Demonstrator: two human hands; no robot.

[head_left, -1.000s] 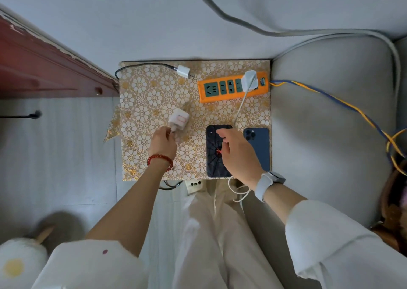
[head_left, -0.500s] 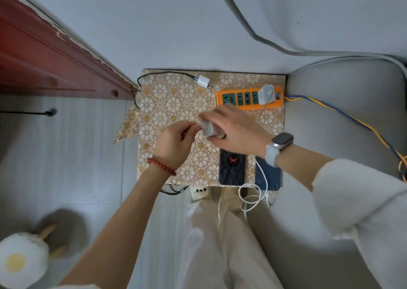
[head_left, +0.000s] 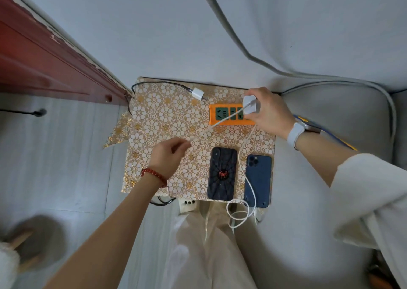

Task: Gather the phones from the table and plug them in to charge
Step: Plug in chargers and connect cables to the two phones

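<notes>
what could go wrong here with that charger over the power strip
The right hand holds the white charger over the orange power strip while the left hand pinches its taut cable; pulling could tilt the plug off the socket. The looped cable between the two phones could snag and drag the blue phone.

No readable text, brand, number or label was found anywhere. The only sign to be made out was a red spider emblem, printed at the centre of a web pattern on the back of the black phone [head_left: 222, 174] laid on the table [head_left: 167, 121].
</notes>
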